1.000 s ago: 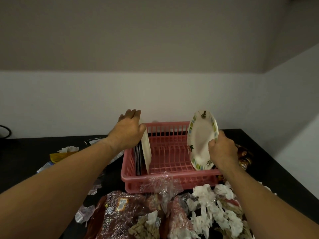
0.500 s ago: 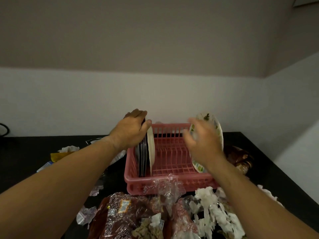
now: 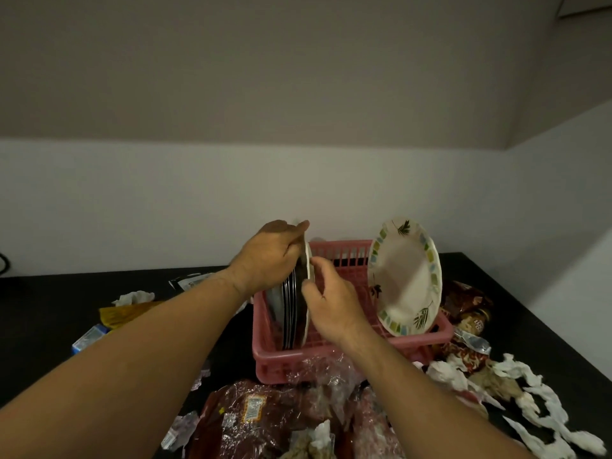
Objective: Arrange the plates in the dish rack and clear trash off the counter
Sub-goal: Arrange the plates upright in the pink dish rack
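steadies a stack of plates (image 3: 291, 313) on edge at the left end of the pink dish rack (image 3: 271, 362) with the left hand (image 3: 271, 256), fingers curled over the top rims, probably to stop the lot toppling sideways. sets the right hand (image 3: 334, 303) against the stack's right face, thumb and curled fingers narrowly pinching the rim of the outermost white plate (image 3: 308, 260), apparently to peel it off into its own slot. shows dark, shiny plates packed tight behind that white one. finds a floral plate (image 3: 405, 276) propped alone at the rack's right end, tilted, well apart from the stack: pale, edged with green and blue squares and leaf sprigs. finds crumpled tissues (image 3: 536, 392) and foil wrappers (image 3: 265, 415) on the dark counter (image 3: 49, 309), in front of and beside the rack, not yet cleared.
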The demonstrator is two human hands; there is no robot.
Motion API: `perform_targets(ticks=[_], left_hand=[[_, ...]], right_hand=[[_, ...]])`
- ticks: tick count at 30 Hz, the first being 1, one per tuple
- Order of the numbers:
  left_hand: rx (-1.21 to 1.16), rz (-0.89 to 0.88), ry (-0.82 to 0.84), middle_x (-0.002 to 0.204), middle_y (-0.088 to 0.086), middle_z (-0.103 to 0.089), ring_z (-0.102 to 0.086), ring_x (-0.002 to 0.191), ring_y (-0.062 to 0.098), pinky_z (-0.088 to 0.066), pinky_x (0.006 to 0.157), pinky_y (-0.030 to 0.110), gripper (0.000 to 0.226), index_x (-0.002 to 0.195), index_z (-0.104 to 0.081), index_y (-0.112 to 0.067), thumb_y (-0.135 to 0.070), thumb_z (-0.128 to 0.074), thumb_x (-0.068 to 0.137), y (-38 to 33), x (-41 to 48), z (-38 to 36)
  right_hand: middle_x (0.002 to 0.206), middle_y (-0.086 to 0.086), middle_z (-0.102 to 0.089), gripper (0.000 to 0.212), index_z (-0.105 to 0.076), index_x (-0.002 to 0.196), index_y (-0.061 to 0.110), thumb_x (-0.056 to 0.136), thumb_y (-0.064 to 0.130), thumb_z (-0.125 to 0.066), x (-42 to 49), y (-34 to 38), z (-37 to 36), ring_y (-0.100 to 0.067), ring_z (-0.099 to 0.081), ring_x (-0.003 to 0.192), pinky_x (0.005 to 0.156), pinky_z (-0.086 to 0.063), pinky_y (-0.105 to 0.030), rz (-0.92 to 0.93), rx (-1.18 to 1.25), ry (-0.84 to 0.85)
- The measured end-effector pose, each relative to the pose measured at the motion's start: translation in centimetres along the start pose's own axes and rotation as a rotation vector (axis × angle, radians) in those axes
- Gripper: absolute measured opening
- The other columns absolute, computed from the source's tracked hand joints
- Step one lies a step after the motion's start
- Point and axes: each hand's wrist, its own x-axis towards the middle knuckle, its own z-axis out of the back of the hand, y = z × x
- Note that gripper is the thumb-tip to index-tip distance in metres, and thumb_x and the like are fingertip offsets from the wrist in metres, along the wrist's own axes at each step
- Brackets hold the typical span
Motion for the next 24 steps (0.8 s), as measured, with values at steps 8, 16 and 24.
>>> perform_targets(ticks=[8, 16, 24], left_hand=[[0.04, -0.007, -0.049, 0.156, 0.004, -0.033, -0.028, 0.143, 0.017, -0.018, 0.112, 0.02, 0.046, 0.149, -0.036, -0.014, -0.023, -0.035, 0.103, 0.2, -0.6, 0.1], [0.224, 0.053, 0.022, 0.146, 0.015, -0.04, -0.031, 0.138, 0.029, -0.023, 0.117, 0.046, 0.054, 0.134, -0.044, -0.002, -0.04, -0.024, 0.103, 0.7, -0.1, 0.0], [0.322, -0.064, -0.001, 0.105, 0.019, -0.055, -0.047, 0.104, 0.036, -0.044, 0.09, 0.046, 0.028, 0.109, -0.055, 0.003, -0.011, -0.034, 0.097, 1.3, -0.1, -0.4]], right_hand=[[0.084, -0.004, -0.064, 0.037, -0.04, 0.135, 0.02, 0.099, 0.015, -0.043, 2.0, 0.7, 0.0, -0.018, -0.062, 0.061, 0.045, -0.049, -0.029, -0.084, -0.102, -0.173], [0.092, -0.005, -0.065, 0.035, -0.046, 0.134, 0.015, 0.1, 0.011, -0.041, 3.5, 0.9, 1.7, -0.021, -0.065, 0.075, 0.056, -0.052, -0.03, -0.149, -0.308, -0.14], [0.092, -0.005, -0.057, 0.025, -0.047, 0.122, 0.017, 0.098, 0.015, -0.041, 5.3, 3.9, 10.7, -0.024, -0.055, 0.074, 0.064, -0.048, -0.031, -0.057, -0.553, -0.249]])
